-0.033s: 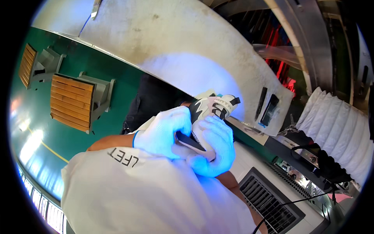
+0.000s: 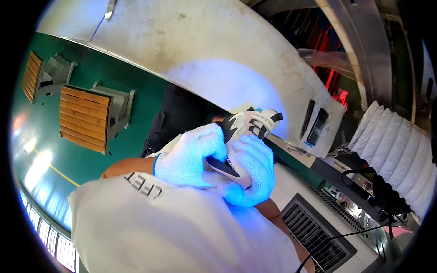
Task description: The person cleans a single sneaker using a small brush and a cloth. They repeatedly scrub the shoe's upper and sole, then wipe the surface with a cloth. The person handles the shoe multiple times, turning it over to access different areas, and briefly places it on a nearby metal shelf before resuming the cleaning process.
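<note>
Sneaker (image 2: 248, 123) front and centre, white with black jagged panels and a strapped collar, held up off the bench between two white-gloved hands, close to the person's chest. Left hand (image 2: 189, 157) is curled over the near side of the shoe, fingers closed against it. Right hand (image 2: 248, 170) cups the shoe from below and the right, and a slim dark tool (image 2: 223, 167) lies across between the two gloves, its pale tip pointing down-right; both gloves touch it, and which one truly grips it I cannot tell. Both hands are bathed in a bluish light.

Just below, a white sleeve or apron (image 2: 173, 232) fills the lower frame. Behind the shoe arches a wide, pale curved surface (image 2: 191, 41) with two dark flat objects (image 2: 314, 123) resting on its right end. To the right, a white ribbed hose (image 2: 400, 150) and a dark vent grille (image 2: 318, 234) set in a white bench top. Off to the left, on the green floor (image 2: 41, 150), stand two wooden slatted stools (image 2: 84, 118).
</note>
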